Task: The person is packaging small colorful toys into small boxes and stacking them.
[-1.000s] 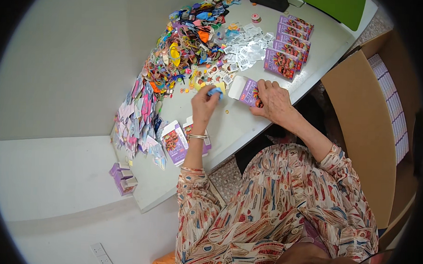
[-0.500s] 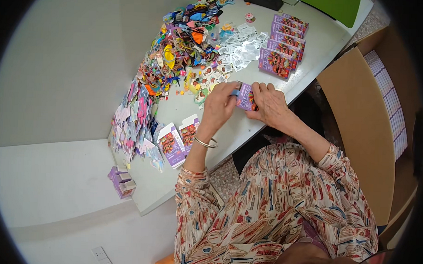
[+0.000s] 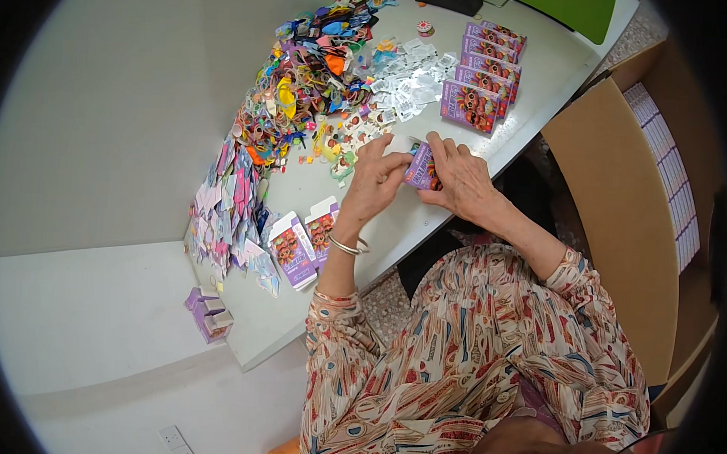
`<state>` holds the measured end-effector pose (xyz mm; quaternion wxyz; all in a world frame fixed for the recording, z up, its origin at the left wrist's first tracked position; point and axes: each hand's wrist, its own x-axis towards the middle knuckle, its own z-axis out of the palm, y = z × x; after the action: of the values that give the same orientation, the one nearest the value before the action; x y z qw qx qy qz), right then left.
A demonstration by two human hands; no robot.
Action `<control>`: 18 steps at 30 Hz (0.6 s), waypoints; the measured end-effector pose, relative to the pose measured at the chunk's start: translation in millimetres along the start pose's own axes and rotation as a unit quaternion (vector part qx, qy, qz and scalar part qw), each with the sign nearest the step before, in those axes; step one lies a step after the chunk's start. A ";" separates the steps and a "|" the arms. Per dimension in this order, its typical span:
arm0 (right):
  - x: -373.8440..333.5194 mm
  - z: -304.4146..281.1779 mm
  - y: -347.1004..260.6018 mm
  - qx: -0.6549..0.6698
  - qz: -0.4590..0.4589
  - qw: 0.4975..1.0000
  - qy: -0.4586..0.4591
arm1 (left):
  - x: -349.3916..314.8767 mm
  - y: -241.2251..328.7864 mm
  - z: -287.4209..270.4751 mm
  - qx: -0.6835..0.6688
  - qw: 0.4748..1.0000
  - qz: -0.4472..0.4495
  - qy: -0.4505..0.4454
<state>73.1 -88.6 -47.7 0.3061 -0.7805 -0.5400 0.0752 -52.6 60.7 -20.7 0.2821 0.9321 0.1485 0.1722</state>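
A small purple carton (image 3: 421, 171) with a colourful printed front is in my right hand (image 3: 463, 181). The fingers lie over its far right side and the thumb is below. At the carton's upper left end, a flap stands up and a bit of blue shows in the mouth. My left hand (image 3: 371, 183), with a bangle at the wrist, has its fingers apart. One fingertip touches the carton's left end; another finger is raised. What lies deeper in the carton is hidden.
Small colourful trinkets (image 3: 304, 89) heap along the wall, beside white packets (image 3: 413, 81) and folded pastel pieces (image 3: 228, 210). Purple cartons (image 3: 470, 107) stand in a row at far right. Unfilled-looking cartons (image 3: 294, 252) lie near left. A large cardboard box (image 3: 612, 228) stands right.
The blue item between my left fingers has gone further into the carton. My left fingers have spread away from it, and the carton is tilted slightly differently in my right hand.
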 end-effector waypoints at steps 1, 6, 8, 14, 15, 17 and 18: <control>-0.7 -0.5 0.1 -0.001 0.000 1.000 0.000 | 2.0 -3.2 -3.3 -0.085 0.994 -0.044 -0.045; 0.3 -4.0 6.8 -0.029 -0.011 0.999 -0.010 | 4.6 4.1 -5.7 -0.274 0.948 -0.142 -0.083; -1.1 0.4 8.3 -0.003 -0.014 1.000 0.002 | -3.8 9.0 -0.4 -0.141 0.986 -0.073 -0.052; -0.5 -1.9 10.8 0.021 -0.021 1.000 -0.004 | 0.5 19.9 2.4 -0.120 0.976 -0.159 -0.090; 0.9 -2.9 10.4 0.028 -0.019 0.999 -0.002 | 0.0 18.6 3.2 -0.119 0.976 -0.158 -0.090; 3.7 -4.8 12.6 0.043 -0.022 0.999 0.009 | -2.7 15.8 9.5 -0.209 0.975 -0.072 0.035; 4.2 -6.1 14.4 0.059 -0.025 0.998 0.018 | -5.9 16.0 13.9 -0.211 0.974 -0.070 0.032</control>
<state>89.0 -90.6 -50.0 0.3630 -0.7487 -0.5481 0.0852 -49.5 39.1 -23.7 0.4785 0.8329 0.1827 0.2096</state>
